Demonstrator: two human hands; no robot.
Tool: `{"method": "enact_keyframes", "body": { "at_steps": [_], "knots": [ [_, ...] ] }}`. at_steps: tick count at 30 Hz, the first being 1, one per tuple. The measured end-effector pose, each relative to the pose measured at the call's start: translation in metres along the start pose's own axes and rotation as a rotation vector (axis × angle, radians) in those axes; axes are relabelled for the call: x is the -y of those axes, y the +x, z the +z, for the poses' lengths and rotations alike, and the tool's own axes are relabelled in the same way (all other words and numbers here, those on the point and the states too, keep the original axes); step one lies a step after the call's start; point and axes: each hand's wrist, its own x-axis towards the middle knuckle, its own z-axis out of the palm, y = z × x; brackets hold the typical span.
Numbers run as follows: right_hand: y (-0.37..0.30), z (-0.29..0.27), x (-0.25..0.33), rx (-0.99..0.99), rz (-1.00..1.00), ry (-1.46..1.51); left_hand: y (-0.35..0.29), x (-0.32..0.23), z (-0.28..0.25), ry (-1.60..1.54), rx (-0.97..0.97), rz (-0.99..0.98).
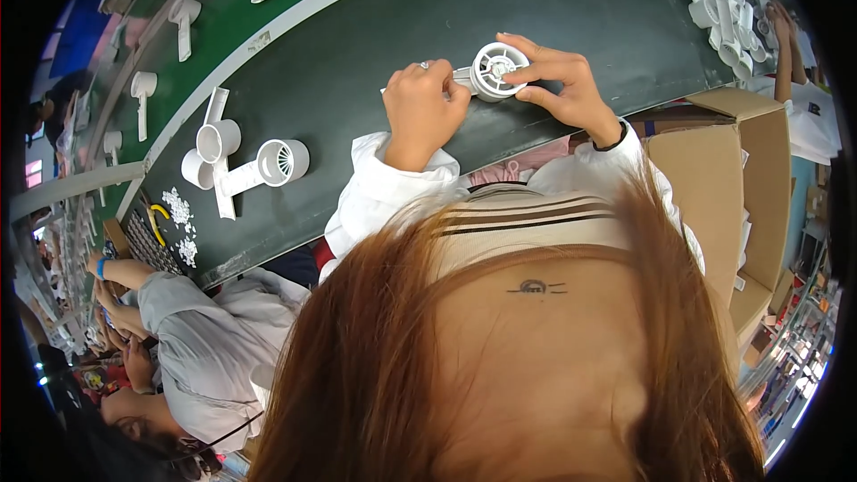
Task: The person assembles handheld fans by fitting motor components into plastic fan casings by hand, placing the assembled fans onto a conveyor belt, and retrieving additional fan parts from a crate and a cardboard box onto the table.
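I have the white fan pinched by its round head in my right hand; my left hand is fisted around its handle. Assembly seems midway; next needs a steady twist.

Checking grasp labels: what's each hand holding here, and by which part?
Both hold one white handheld fan. Left hand is closed around its handle; right hand pinches the round grille head at its rim with its fingertips.

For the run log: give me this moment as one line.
left hand: grips fan handle | right hand: fingers on white fan head | surface: dark green belt | nearby: more white fan shells
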Motion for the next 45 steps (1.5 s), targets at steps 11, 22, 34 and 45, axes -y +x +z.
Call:
{"method": "enact_keyframes", "body": {
  "at_steps": [11, 22, 34, 45],
  "knots": [
    [0.004, 0.024, 0.002, -0.051, -0.057, 0.061, -0.005, 0.008, -0.028, -0.003, 0.225, 0.099],
    [0.022, 0.042, 0.013, -0.121, 0.076, -0.121, -0.024, 0.001, -0.012, 0.094, -0.006, -0.045],
    [0.003, 0.046, 0.011, -0.078, 0.229, 0.050, -0.026, 0.001, -0.037, -0.020, 0.113, -0.105],
    [0.006, 0.062, 0.021, -0.201, 0.298, 0.130, -0.037, 0.024, -0.040, -0.313, 0.013, -0.139]
  ]
}}
